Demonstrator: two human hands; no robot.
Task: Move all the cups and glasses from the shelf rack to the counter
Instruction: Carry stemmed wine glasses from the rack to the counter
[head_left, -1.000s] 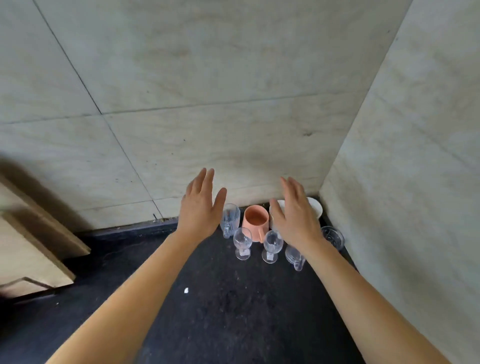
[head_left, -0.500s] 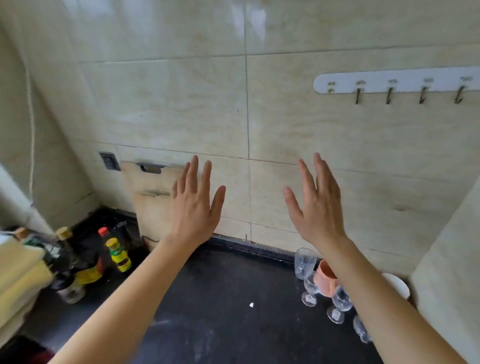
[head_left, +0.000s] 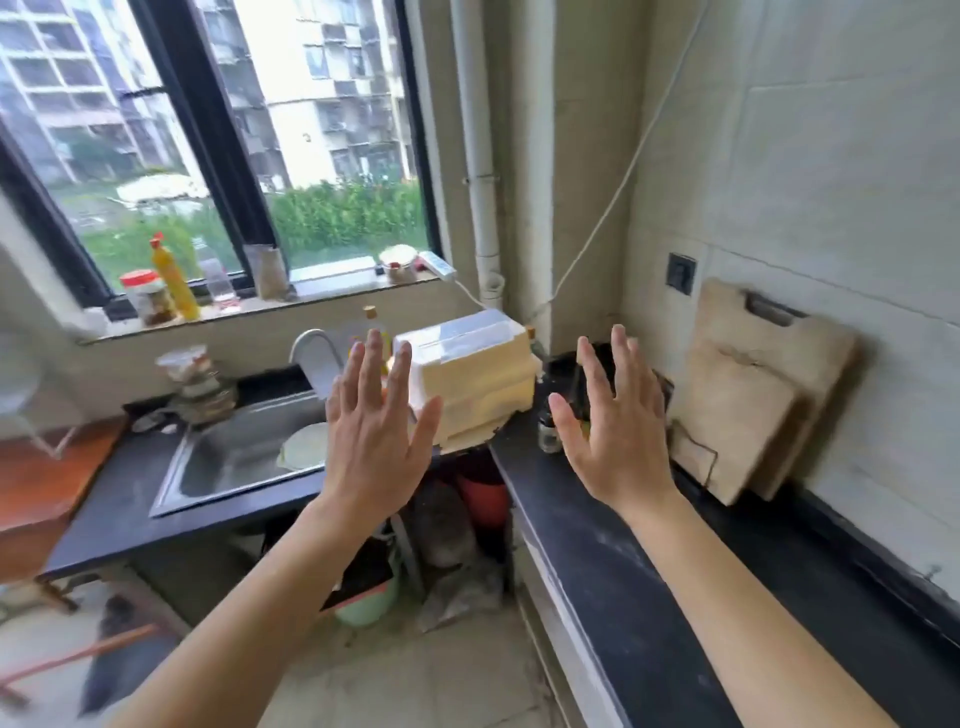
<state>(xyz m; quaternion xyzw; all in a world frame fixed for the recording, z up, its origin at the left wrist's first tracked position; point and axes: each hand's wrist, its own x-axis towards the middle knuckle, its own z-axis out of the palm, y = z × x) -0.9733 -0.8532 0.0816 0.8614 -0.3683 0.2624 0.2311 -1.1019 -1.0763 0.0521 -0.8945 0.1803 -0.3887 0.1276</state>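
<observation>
Window (head_left: 208, 156) is filling the top left w/ bottles along its sill; nothing there is part of the job. Dark surface (head_left: 649, 597) is running along the right wall and turning the corner to the sink (head_left: 234, 457), w/ a plate sitting in the basin. Two boards (head_left: 753, 405) are leaning on the wall at right, bases resting on the surface. A pale box (head_left: 472, 379) is sitting at the corner, its near edge overhanging the gap below.

Left hand (head_left: 371, 431) and right hand (head_left: 618, 441) are both hovering mid-air, fingers (head_left: 400, 374) spread wide, holding nothing. No cups, glasses or rack are showing here, so can't tell where they are or how many are left.

Risks, imo: view is blurring as the head is swinging, so reaching blind could clip the box and tip it off, or knock the small jar (head_left: 549, 436) by the right hand. Boards could slide if bumped. Glass carried over this hard surface would chip if set down fast.
</observation>
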